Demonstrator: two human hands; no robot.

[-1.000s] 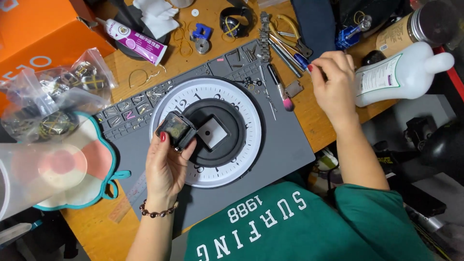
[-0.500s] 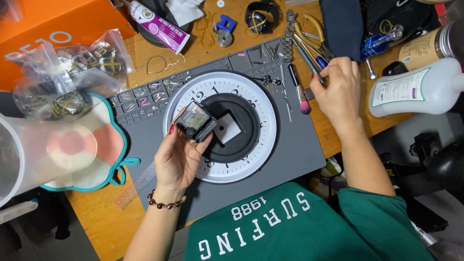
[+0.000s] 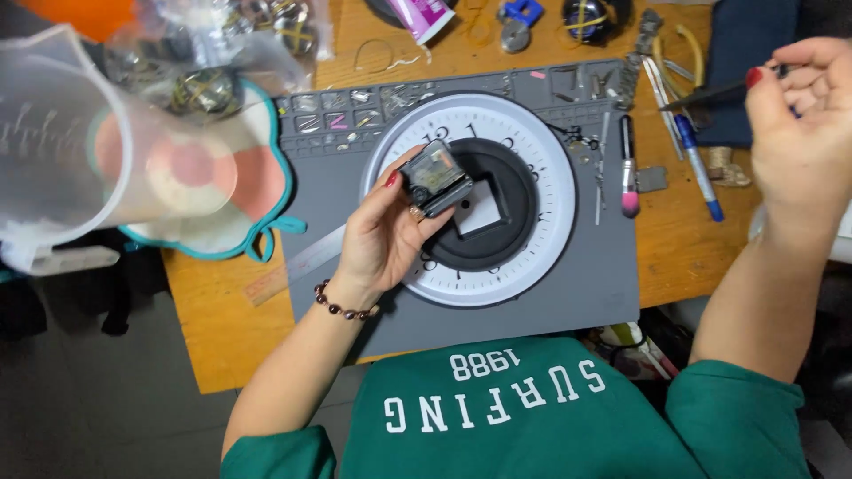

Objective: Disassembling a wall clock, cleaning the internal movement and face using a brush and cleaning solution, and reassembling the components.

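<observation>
While the left hand (image 3: 382,235) is gripping a small black clock movement (image 3: 435,179) over the white clock face (image 3: 532,257) at its 10 o'clock edge, the right hand (image 3: 803,133), at 2 o'clock, is pinching dark tweezers (image 3: 710,96) between curled fingers.

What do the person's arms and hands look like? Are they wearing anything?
Both arms are bare below short green sleeves. The left hand has a dark beaded bracelet on its wrist. Both the left hand and the right hand have red-painted nails. No gloves and no watch show.
</observation>
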